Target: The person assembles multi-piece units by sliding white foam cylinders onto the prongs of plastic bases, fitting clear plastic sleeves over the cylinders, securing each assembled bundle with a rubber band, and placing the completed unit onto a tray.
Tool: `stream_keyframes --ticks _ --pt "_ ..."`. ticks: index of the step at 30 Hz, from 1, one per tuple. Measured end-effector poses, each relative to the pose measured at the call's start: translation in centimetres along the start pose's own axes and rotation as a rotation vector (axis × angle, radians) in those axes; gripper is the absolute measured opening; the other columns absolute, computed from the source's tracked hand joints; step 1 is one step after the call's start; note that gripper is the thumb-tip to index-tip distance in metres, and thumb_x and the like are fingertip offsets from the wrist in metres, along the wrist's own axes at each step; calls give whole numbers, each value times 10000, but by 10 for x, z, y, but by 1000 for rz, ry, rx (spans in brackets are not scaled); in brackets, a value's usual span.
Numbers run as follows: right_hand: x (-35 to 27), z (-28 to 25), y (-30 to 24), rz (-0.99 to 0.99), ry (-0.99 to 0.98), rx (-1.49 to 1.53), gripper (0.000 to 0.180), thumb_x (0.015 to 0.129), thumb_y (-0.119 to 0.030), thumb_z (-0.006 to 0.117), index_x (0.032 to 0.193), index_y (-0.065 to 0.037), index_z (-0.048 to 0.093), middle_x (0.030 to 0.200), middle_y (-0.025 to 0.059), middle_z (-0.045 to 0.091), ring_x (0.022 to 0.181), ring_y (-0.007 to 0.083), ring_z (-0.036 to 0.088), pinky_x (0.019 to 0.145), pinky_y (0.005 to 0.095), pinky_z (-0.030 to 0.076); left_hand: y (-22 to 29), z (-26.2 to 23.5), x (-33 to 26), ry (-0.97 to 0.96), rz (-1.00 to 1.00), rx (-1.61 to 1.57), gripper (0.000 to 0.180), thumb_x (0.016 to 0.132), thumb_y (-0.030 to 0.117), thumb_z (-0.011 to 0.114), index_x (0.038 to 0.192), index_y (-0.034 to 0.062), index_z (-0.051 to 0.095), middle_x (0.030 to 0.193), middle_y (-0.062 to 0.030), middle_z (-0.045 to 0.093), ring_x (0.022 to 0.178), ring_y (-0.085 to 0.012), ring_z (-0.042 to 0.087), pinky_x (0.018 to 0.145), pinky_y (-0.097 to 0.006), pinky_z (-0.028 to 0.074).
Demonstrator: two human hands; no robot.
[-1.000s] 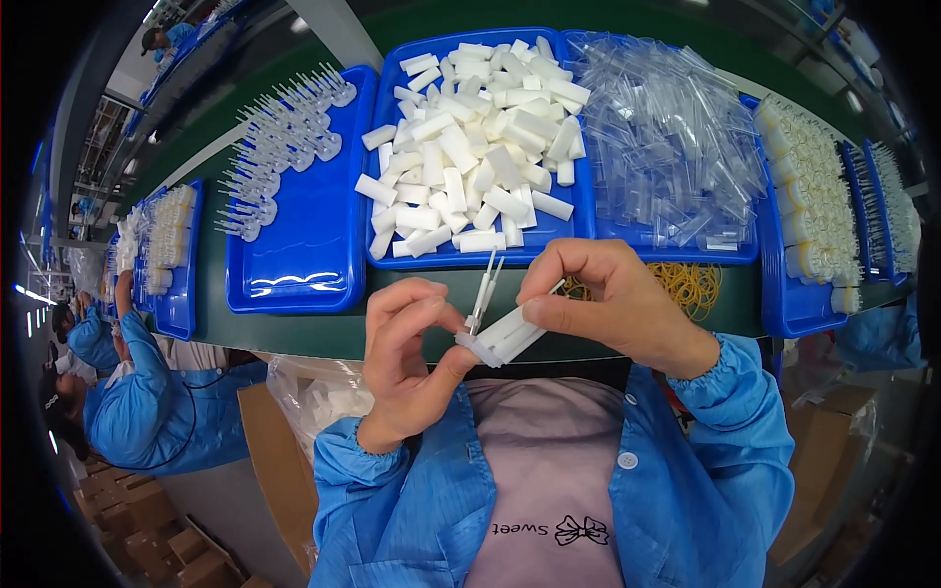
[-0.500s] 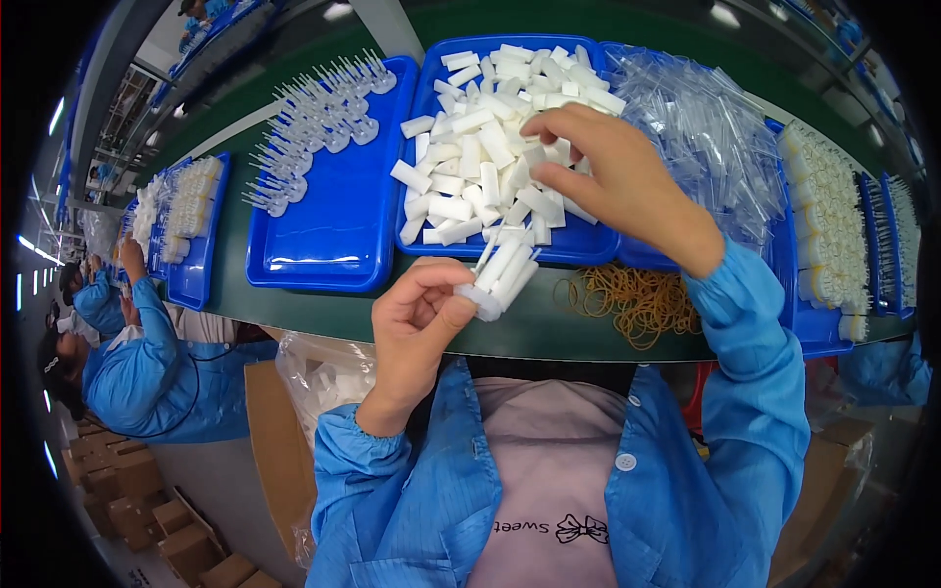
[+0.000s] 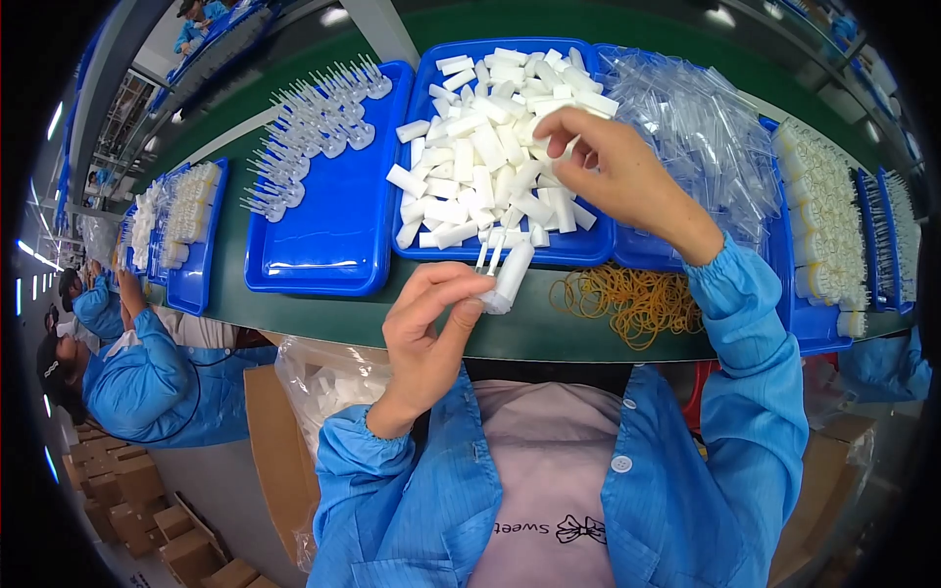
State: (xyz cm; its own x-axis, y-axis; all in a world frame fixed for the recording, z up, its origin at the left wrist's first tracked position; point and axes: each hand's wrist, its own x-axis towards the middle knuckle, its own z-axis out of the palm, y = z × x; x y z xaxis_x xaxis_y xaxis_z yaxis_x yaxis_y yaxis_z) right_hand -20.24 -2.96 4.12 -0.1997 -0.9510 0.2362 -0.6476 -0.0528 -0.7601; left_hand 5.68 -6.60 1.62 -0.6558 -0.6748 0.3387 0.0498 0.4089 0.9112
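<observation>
My left hand (image 3: 426, 328) pinches the edge of a small clear plastic base with upright prongs (image 3: 487, 257), held just in front of the middle tray. One white cylinder (image 3: 515, 269) stands on the base beside bare prongs. My fingers hide part of the base. Over the right side of the heap of white cylinders (image 3: 485, 147), my right hand (image 3: 622, 171) hovers with thumb and forefinger apart and curved. Nothing shows between those fingertips. The heap lies in a blue tray (image 3: 404, 235).
Left stands a blue tray (image 3: 319, 265) with rows of clear pronged bases (image 3: 333, 137). Clear plastic strips (image 3: 686, 137) fill a tray on the right, with tan rubber bands (image 3: 632, 304) before it. Finished-looking bundles (image 3: 828, 220) stand farther right. A co-worker (image 3: 162, 377) sits at left.
The base in my left hand looks turned: several white cylinders showed on it before, now one cylinder and bare prongs. My right hand has moved slightly right and down.
</observation>
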Motion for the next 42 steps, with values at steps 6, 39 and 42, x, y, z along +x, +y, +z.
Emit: stream_keyframes --ticks 6,39,42 --pt "-32 11 -3 -208 -201 -475 407 671 -37 709 1041 -78 541 1056 118 524 926 330 548 766 416 465 -1 -3 -1 5 -103 -101 177 862 -7 626 1032 -9 676 1024 -92 591 924 -152 566 783 -251 467" --pt "-39 -19 -23 371 -287 961 294 837 -143 660 1097 -33 578 914 27 592 755 78 554 672 212 465 12 7 6 -144 52 -169 209 799 -71 652 986 9 700 989 -89 603 865 -159 585 727 -255 482" --pt "-40 -16 -26 370 -300 984 380 852 -193 661 1179 -23 571 953 36 595 799 91 557 693 221 466 10 8 8 -148 48 -181 210 796 -70 653 984 11 701 990 -91 605 866 -162 588 730 -257 482"
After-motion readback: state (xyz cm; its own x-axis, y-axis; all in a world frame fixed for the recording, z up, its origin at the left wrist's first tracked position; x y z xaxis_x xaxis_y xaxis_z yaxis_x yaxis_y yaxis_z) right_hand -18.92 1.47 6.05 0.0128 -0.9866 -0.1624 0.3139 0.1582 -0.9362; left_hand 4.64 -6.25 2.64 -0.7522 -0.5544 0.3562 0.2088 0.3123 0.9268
